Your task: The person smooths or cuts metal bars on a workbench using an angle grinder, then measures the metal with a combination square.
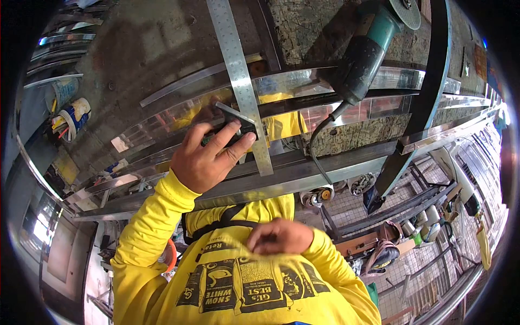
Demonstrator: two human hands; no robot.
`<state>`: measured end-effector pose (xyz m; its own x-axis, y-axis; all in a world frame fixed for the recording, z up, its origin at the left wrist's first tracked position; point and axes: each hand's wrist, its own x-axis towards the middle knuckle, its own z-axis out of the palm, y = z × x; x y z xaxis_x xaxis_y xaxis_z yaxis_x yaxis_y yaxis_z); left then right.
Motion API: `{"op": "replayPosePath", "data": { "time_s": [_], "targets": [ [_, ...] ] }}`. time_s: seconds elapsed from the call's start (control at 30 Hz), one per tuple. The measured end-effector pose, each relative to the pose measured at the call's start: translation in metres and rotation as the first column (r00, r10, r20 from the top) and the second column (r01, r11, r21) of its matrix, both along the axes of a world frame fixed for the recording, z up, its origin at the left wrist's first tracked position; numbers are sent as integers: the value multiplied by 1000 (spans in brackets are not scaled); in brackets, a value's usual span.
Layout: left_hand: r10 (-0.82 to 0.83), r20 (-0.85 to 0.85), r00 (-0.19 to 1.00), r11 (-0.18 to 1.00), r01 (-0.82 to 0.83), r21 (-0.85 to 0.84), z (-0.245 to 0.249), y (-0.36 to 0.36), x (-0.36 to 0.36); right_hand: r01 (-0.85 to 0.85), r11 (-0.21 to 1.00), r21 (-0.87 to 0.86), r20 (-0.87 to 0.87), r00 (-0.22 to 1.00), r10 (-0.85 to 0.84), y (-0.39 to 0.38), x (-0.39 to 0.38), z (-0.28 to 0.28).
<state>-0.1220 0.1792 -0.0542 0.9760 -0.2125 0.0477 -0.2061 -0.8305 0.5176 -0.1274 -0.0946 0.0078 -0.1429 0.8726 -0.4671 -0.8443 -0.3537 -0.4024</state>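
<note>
My left hand [208, 154] is closed on the dark head [236, 120] of a combination square, with the fingers spread over it. The square's long steel blade [233, 49] crosses shiny metal bars [325, 116], and its near end lies over the closest bar. In front of my chest, my right hand [281, 236] is slightly blurred, with loosely curved fingers and nothing visible in it. An angle grinder [364, 57] with a teal and black body lies on the worktable, up and to the right of the square.
A black cord [314, 141] runs from the grinder over the bars. A dark square tube [425, 92] crosses them at the right. Pails [76, 116] holding tools stand at the far left. A bag [382, 254] and scrap metal lie below right.
</note>
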Motion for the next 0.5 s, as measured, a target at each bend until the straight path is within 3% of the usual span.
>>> {"op": "replayPosePath", "data": {
  "time_s": [0.03,0.1,0.2,0.3,0.5],
  "targets": [
    [1,-5,1000,1000,-1,-3,0,0,0,-61,998,24,27,998,60,3,-2,9],
    [1,-16,1000,1000,-1,-13,-1,0,-1,42,997,59,68,997,-46,-4,-4,12],
    [-3,5,1000,1000,3,-15,-4,0,-1,-19,998,60,381,924,-5,-2,-4,17],
    [-11,4,1000,1000,11,-2,-4,0,-2,-85,996,-6,490,869,77,0,-7,28],
    [-7,-21,1000,1000,7,-9,-1,0,-1,-87,981,-173,344,928,143,-4,-1,40]
  ]
}}
